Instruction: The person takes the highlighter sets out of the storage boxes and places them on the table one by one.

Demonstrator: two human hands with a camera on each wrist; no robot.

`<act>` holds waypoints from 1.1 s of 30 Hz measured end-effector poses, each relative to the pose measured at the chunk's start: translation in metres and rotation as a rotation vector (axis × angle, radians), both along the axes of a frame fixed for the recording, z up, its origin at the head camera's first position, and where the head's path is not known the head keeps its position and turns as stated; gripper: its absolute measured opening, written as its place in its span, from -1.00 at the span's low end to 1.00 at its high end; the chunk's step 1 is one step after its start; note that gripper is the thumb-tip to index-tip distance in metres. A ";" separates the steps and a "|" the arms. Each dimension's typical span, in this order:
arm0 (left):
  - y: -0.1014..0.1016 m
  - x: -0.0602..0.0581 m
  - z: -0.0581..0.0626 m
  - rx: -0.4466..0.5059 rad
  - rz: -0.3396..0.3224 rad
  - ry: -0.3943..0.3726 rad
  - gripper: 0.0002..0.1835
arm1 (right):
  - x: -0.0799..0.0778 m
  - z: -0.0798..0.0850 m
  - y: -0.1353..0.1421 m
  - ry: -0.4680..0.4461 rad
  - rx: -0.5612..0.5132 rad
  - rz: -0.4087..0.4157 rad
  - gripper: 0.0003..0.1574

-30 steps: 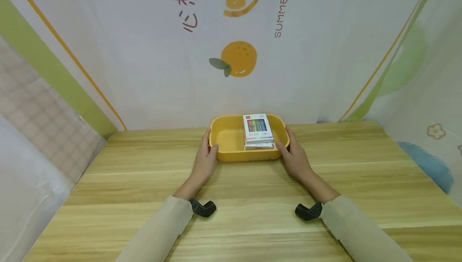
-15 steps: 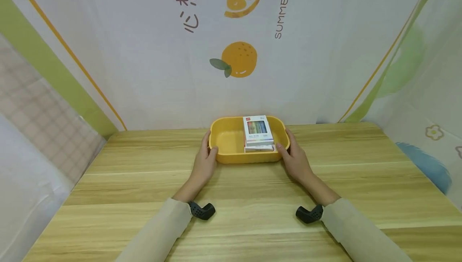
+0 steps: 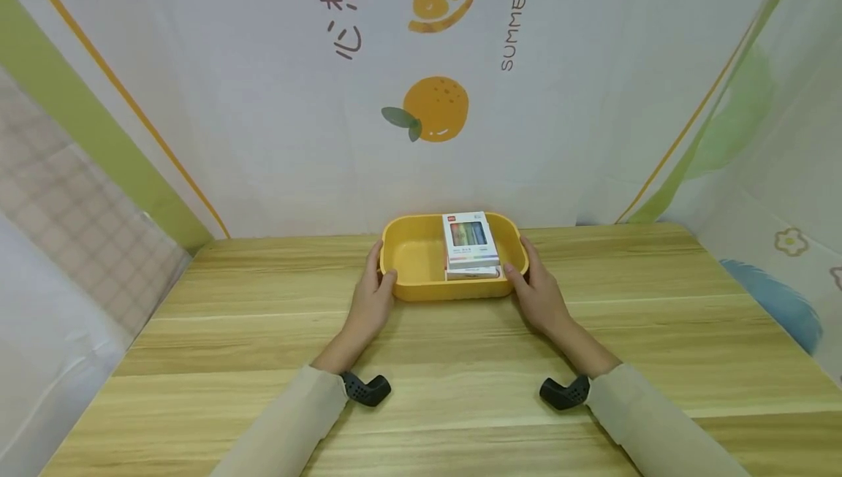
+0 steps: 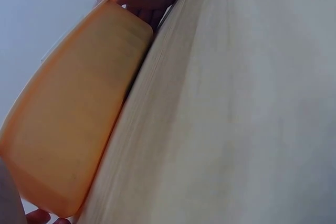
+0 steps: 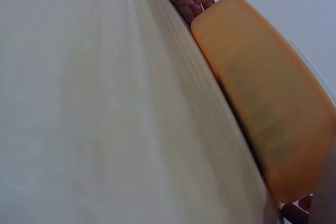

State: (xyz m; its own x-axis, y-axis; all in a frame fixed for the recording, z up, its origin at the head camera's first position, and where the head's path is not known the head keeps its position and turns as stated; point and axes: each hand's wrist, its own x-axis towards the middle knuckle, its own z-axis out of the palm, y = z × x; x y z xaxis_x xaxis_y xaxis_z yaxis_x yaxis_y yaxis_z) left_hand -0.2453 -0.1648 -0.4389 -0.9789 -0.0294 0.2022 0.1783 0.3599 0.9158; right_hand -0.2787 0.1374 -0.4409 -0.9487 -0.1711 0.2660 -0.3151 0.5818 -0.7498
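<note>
A yellow plastic bin (image 3: 409,291) with rounded corners stands at the far edge of the table, near the curtain. My left hand (image 3: 372,300) grips its left end, thumb at the near rim. At the right end my right hand (image 3: 539,291) holds it likewise, with fingers along the outer side. Inside the bin's right half lies a white box (image 3: 470,240) whose window shows coloured sticks. It rests on a second white box (image 3: 473,272), mostly hidden beneath. Both wrist views show the bin's near wall (image 4: 79,103) low over the wooden surface.
The wood-grain table (image 3: 454,404) spreads out on both sides and in front of the bin. A white curtain (image 3: 263,134) with fruit prints hangs right behind it. Black wrist devices (image 3: 368,389) sit at both sleeve cuffs.
The bin, with the boxes in it, has shifted slightly nearer to me, and both hands have kept their grip on its ends.
</note>
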 end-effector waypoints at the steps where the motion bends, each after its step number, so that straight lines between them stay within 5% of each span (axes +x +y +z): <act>1: 0.000 0.001 0.000 0.004 -0.005 0.005 -0.32 | 0.000 0.000 0.001 0.002 0.004 -0.003 -0.13; 33: -0.004 0.013 0.000 0.006 -0.011 -0.002 -0.35 | 0.017 0.002 -0.003 0.005 -0.026 -0.002 -0.14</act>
State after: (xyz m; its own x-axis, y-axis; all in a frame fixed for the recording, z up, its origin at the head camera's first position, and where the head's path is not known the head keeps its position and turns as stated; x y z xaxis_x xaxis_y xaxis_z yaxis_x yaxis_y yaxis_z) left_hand -0.2320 -0.1687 -0.4392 -0.9796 -0.0202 0.2001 0.1803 0.3524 0.9183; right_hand -0.2615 0.1343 -0.4392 -0.9478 -0.1616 0.2748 -0.3173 0.5625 -0.7635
